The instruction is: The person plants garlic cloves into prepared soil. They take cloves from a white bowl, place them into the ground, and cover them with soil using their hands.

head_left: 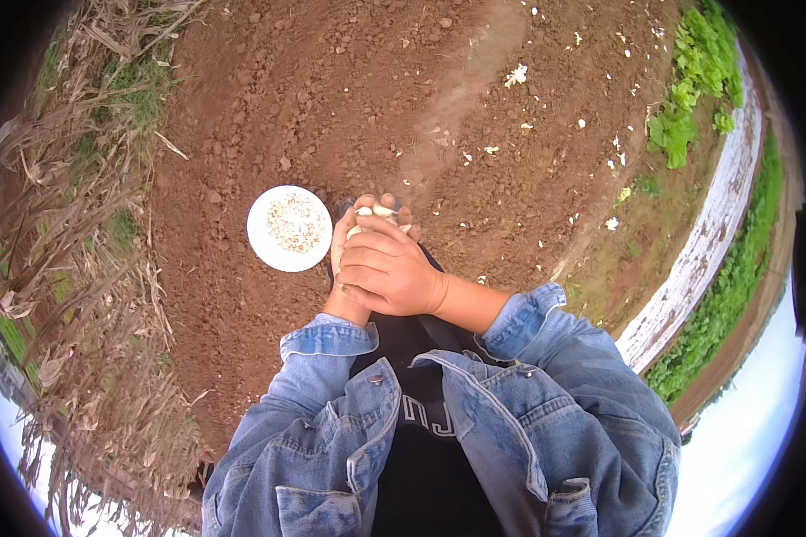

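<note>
Where dry stalks (72, 224) stand: left edge of the frame, brown and bent, with green grass (132, 98) among them toward the upper left.
Brown soil (242, 107): loose and cloddy, spreading from the stalks across the upper middle.
White bowl (258, 224): left of centre, round, seen from above by me as by the wearer; small pale and brownish bits (297, 224) lie inside.
Left hand (341, 251): centre, just right of the bowl, cupped beneath the other with fingers curled up, holding a small load.
Pale pieces (383, 211): centre, clove-shaped, showing between the left fingertips and the covering hand; how many lie deeper I cannot tell.
Right hand (385, 268): centre, laid across the left, fingers together; whether it grips anything underneath I cannot tell.
Denim jacket (528, 394): lower middle, blue, cuffs turned back, worn open over a black shirt (430, 483).
White scraps (517, 75): upper right of centre, scattered over the soil.
Leafy plants (673, 134): upper right, bright green.
White strip (698, 255): right, curving downward beside a green row (716, 340).
</note>
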Motion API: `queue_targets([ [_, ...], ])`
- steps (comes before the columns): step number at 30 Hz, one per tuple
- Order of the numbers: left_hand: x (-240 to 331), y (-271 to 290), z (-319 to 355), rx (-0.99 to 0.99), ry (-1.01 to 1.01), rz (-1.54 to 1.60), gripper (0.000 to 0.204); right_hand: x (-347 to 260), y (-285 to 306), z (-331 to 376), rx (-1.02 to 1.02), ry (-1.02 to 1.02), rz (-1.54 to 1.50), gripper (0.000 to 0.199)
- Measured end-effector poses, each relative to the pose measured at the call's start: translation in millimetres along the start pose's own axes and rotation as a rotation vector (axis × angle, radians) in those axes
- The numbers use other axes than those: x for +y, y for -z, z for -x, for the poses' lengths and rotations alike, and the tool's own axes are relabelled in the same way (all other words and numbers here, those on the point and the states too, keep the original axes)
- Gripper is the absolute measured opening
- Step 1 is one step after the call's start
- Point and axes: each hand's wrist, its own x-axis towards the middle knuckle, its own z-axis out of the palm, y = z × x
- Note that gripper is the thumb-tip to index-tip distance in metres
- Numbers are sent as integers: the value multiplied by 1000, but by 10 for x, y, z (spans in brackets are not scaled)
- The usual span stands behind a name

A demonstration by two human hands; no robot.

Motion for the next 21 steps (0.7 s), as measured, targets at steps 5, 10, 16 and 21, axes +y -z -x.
queue_targets([
  [5,-207,-284,-595,196,25,65,33,261,865,-396,110,-92,56,19],
  [10,-235,-688,-1293,214,87,-10,30,776,1778,-818,203,-448,106,17],
  [16,-293,-906,-2087,140,21,51,32,1300,2185,-1196,-118,-317,247,26],
  [21,-377,-1135,-2405,156,-21,83,32,1462,2453,-1451,-315,-279,430,27],
])
